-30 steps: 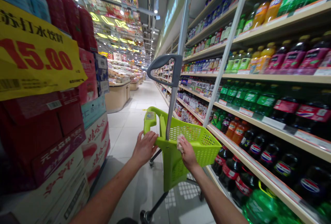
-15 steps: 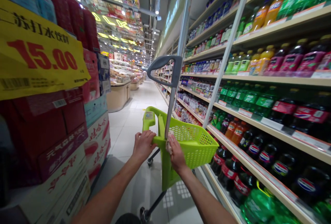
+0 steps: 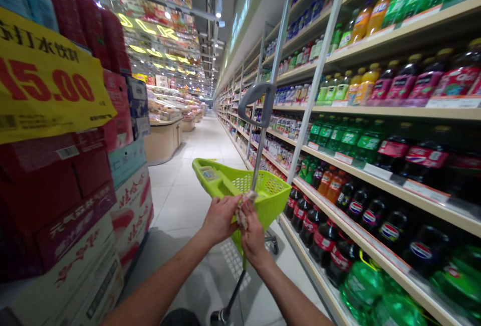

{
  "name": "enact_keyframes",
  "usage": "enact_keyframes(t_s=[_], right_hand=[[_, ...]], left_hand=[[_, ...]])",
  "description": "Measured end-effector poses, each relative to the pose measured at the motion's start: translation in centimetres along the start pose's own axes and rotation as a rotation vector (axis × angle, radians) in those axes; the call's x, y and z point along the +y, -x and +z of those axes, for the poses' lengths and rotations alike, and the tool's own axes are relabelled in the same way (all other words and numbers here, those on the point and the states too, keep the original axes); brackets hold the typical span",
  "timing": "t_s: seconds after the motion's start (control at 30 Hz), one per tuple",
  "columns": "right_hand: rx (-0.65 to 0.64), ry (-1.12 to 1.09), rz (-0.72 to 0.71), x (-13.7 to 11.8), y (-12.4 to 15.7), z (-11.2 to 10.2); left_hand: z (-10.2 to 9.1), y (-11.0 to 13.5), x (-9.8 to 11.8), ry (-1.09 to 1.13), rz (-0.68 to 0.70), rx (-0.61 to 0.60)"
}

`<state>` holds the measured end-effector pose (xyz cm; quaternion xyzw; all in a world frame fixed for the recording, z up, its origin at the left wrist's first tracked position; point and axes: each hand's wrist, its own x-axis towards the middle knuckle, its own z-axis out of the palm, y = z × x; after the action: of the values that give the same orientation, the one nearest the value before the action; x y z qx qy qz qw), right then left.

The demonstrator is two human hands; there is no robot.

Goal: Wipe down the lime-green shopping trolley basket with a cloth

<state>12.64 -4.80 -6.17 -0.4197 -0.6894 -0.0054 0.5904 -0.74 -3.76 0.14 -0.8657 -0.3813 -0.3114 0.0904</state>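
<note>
A light green plastic shopping cart (image 3: 210,175) stands in front of me, with a metal pole (image 3: 259,158) rising from it to a grey loop handle (image 3: 257,105). Over the cart's near end, my right hand (image 3: 252,233) is closed on a crumpled, pale cloth (image 3: 246,206). My left hand (image 3: 221,220) meets it there, its fingers curled and pinching the cloth's left side. The cart's near panel is partly hidden behind my hands. Whether either hand also rests on the cart is hard to tell.
Shelves of bottled drinks (image 3: 349,138) line the right side, close to the cart. Stacked drink cartons (image 3: 130,205) with a yellow price sign (image 3: 48,75) stand at left. Ahead, the tiled aisle (image 3: 205,140) runs past a wooden display counter (image 3: 163,140).
My left hand has left the cart's handle bar and moved right to the cloth. The cart has turned, its basket shifting left and its grey handle shifting right.
</note>
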Motion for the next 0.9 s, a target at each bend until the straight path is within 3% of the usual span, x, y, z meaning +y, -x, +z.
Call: enact_keyframes(t_s=[0.07,0.17,0.27,0.43,0.53,0.67,0.77,0.9], right_hand=[[-0.020,0.004,-0.020,0.0,-1.2,-1.2],[-0.003,0.017,0.028,0.3,-3.4,-2.6],[-0.005,0.005,-0.007,-0.2,-4.5,-2.5],[-0.026,0.086,-0.103,-1.0,-3.6,-1.9],[-0.030,0.132,-0.100,0.7,-3.0,-3.8],[0.063,0.201,0.009,2.7,-2.8,-5.8],[0.070,0.255,0.031,1.4,-2.8,-4.2],[-0.105,0.290,-0.142,-1.3,-3.1,-1.0]], left_hand=[[-0.6,-0.4,-1.4,0.018,0.047,-0.044],[-0.5,-1.0,-3.0,-0.029,-0.052,-0.045],[0.6,-1.1,-2.4,-0.049,-0.117,-0.014],[1.6,-1.1,-0.1,-0.056,-0.143,0.031],[1.2,-1.2,-0.6,-0.068,-0.091,0.005],[1.1,-1.3,-2.0,-0.131,-0.163,0.044],[1.5,-1.4,-1.6,-0.144,-0.187,0.059],[1.8,-1.5,-0.4,-0.103,-0.183,0.036]])
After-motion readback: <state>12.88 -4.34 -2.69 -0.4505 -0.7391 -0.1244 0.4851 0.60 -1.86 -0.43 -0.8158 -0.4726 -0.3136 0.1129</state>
